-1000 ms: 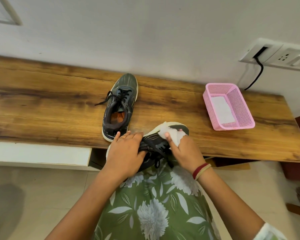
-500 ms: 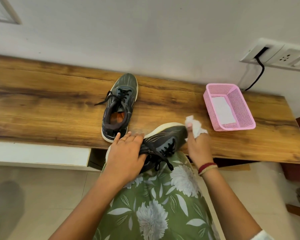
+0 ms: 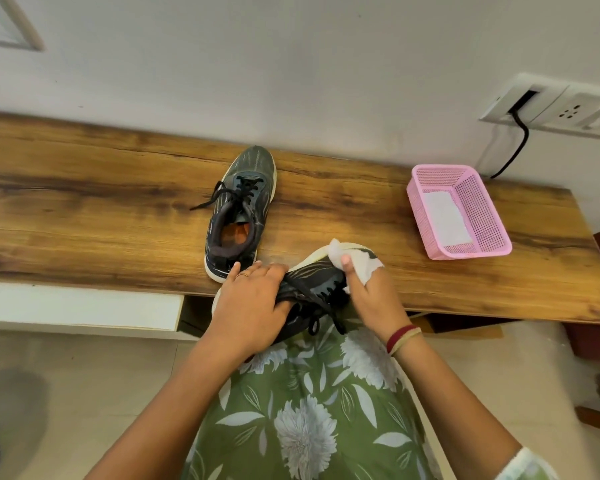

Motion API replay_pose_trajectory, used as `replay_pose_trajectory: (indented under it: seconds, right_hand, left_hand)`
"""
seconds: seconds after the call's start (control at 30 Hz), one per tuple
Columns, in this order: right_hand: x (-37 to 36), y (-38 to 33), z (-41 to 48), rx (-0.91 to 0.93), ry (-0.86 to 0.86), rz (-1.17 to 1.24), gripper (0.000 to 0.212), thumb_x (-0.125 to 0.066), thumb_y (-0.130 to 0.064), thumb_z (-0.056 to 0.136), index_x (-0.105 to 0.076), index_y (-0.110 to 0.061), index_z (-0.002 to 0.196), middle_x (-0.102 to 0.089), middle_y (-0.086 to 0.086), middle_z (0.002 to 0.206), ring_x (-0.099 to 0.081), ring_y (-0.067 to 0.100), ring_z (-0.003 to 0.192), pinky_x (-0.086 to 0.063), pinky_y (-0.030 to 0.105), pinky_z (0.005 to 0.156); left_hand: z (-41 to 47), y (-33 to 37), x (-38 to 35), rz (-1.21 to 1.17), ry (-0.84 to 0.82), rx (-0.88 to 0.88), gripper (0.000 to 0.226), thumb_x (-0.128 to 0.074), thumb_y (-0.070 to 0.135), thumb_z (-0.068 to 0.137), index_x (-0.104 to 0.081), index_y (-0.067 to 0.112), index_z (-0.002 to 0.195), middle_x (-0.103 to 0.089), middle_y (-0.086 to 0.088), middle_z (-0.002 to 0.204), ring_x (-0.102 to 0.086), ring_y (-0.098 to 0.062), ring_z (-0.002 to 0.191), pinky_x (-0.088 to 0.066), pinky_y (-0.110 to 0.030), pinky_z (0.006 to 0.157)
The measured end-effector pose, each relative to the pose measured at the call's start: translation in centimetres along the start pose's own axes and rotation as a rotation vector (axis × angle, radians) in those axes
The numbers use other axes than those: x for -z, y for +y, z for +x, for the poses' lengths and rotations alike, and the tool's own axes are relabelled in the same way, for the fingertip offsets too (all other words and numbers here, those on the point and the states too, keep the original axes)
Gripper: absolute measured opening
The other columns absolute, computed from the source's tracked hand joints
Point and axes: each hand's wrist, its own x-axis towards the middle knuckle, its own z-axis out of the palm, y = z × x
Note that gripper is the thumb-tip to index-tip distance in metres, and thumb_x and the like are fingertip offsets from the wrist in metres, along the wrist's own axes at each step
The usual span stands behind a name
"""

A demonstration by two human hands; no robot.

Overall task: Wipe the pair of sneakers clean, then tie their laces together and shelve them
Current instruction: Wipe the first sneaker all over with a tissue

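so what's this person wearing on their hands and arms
The left hand wears a thin ring on one finger, and that forearm is bare as far as the view shows. The right hand has a dark red band at the wrist, beside a thinner beige band. A pale printed sleeve shows higher up the right arm.

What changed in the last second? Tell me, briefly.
The right hand, pinching the wipe, swung rightward off the toe of the held sneaker, then came back onto the toe. The left hand kept gripping that sneaker. The other sneaker and the pink basket stayed put on the table.
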Motion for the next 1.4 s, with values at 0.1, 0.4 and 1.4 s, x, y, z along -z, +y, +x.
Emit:
replay_pose_trajectory:
  seconds: [0.1, 0.4, 1.4]
  right_hand:
    - [-0.4, -1.5, -0.9, 0.043, -0.106, 0.043, 0.062, -0.027, -0.057, 0.094, -0.064, -0.008, 0.098, -0.065, 0.008, 0.085, -0.060, 0.017, 0.079, -0.049, 0.037, 0.073]
    - [-0.8, -2.9, -2.6, 0.058, -0.077, 0.209, 0.031, -0.036, -0.039, 0.099, -0.062, -0.030, 0.115, -0.062, -0.024, 0.103, -0.056, -0.005, 0.101, -0.043, 0.017, 0.087]
    - [-3.1, -7.0, -6.1, 0.282, -0.105, -0.188, 0.060, -0.023, -0.051, 0.097, -0.053, -0.012, 0.132, -0.054, 0.000, 0.135, -0.043, 0.010, 0.129, -0.022, 0.027, 0.112]
  left_hand:
    - [-0.1, 0.0, 0.1, -0.122, 0.061, 0.037, 0.040, -0.057, 0.031, 0.087, -0.052, 0.027, 0.126, -0.060, 0.005, 0.123, -0.045, -0.016, 0.128, -0.006, -0.044, 0.119]
    - [-3.2, 0.4, 0.6, -0.441, 0.326, 0.116, 0.024, -0.068, 0.017, 0.073, -0.051, 0.032, 0.079, -0.057, 0.016, 0.081, -0.055, -0.006, 0.080, -0.047, -0.049, 0.087]
    - [-5.7, -0.4, -5.8, -0.667, 0.665, 0.089, 0.026, -0.046, 0.023, 0.078, -0.042, 0.026, 0.104, -0.038, 0.016, 0.114, -0.035, 0.004, 0.115, -0.027, -0.008, 0.096]
